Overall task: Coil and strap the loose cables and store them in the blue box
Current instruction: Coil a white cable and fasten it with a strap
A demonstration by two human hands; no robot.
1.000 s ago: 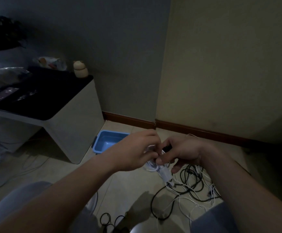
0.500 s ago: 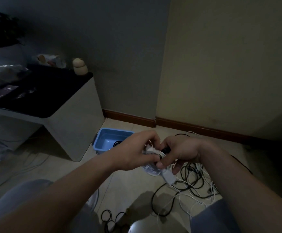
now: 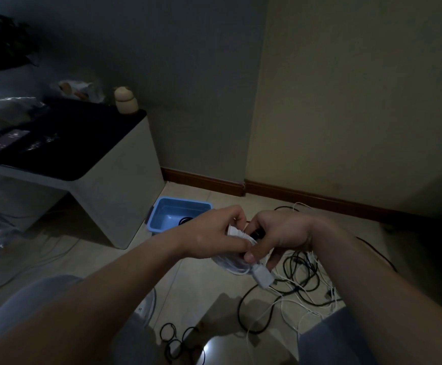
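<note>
Head cam, looking down: the white cable (image 3: 234, 262) is up in the air mid-shot, wound into a small loose coil. A chunky white plug block (image 3: 262, 276) dangles off its five o'clock side. My left hand (image 3: 214, 235) is curled round the top of the coil. My right hand (image 3: 280, 233) pinches it from the other side, thumb down on the strands. There's also a short dark thing (image 3: 257, 234) tucked between my hands. Could be the strap, too dim to say.

So I reckon I'm at the strapping bit for this one. The next move needs the loops kept bunched tight while the tie goes round, since thin glossy cord like this probably springs open easily.

The blue box (image 3: 156, 225) sits on the floor at ten o'clock from my hands. It's smooth plastic, rectangular, with a black cable (image 3: 185, 220) already in it. At four o'clock there's a tangle (image 3: 304, 283) of thin white and thicker black rubbery leads on the pale tiles (image 3: 201, 291), so plenty left to do.
</note>
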